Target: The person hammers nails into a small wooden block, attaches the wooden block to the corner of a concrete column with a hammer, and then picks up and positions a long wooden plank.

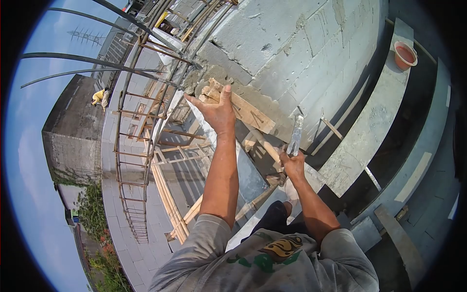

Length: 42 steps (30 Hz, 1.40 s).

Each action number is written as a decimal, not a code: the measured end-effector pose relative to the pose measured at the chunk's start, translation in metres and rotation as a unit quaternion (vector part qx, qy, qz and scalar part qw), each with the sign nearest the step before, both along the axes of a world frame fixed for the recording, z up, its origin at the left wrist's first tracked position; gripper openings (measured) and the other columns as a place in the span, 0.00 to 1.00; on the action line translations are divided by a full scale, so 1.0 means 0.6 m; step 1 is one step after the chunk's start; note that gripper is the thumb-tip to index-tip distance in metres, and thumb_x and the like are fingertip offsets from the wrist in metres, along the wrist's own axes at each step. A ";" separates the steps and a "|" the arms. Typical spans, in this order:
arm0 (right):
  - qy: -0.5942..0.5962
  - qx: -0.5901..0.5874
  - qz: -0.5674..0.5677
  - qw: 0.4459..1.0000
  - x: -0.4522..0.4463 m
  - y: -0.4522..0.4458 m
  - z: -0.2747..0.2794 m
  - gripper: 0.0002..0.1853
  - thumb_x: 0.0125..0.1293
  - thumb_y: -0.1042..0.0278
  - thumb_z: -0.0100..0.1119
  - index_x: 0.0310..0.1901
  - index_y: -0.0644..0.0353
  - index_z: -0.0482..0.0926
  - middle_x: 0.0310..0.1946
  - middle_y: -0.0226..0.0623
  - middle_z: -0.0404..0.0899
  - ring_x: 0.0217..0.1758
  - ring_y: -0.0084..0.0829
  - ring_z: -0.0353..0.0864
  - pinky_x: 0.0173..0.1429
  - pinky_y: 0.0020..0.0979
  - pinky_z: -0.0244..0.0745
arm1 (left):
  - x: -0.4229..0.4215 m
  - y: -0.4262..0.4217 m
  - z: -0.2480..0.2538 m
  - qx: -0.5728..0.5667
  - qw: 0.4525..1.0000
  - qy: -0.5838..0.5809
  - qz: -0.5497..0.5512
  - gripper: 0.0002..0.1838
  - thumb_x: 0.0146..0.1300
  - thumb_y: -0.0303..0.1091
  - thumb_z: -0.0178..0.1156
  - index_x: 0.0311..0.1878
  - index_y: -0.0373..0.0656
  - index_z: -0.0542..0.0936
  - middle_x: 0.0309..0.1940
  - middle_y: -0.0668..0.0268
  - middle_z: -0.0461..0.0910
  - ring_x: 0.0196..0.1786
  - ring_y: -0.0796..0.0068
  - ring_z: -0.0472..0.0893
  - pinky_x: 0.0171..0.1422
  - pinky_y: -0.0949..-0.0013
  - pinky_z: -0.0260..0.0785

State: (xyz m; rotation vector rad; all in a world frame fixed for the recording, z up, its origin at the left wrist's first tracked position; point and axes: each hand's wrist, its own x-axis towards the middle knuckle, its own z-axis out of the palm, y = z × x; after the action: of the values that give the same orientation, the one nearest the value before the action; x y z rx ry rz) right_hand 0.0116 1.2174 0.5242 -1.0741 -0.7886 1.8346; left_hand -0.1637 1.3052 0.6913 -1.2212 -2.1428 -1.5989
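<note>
A short, rough wooden board [253, 116] lies slantwise against the base of the grey block wall, with nails sticking out of its face. My left hand [220, 116] is at the board's broken upper end and holds it, thumb raised across it and index finger stretched to the left. The other fingers are mostly hidden. Lower and to the right, my right hand [294, 166] is closed around a hammer [296, 135]. Its worn metal head points up toward the wall, apart from the board.
Bent steel rebar cages [146, 117] rise on the left. Below are bamboo poles [168, 199] and a drop between walls. A grey plank [372, 121] at right carries an orange bucket [405, 55]. Another person [100, 97] in yellow crouches far left.
</note>
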 end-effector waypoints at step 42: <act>-0.075 0.230 0.037 0.970 -0.067 -0.065 -0.593 0.17 0.65 0.57 0.62 0.26 0.59 0.73 0.15 0.24 0.68 0.16 0.15 0.65 0.19 0.24 0.58 | -0.055 0.045 -0.047 0.240 0.932 0.262 0.068 0.65 0.46 0.64 0.70 0.70 0.21 0.47 0.65 0.34 0.59 0.68 0.42 0.64 0.70 0.52 0.59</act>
State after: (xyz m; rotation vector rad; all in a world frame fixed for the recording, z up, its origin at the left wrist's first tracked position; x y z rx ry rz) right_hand -0.0286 1.1784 0.1687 -0.8925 -1.2854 1.5329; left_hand -0.1965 1.3325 0.6631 -1.1372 -1.3740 -1.4128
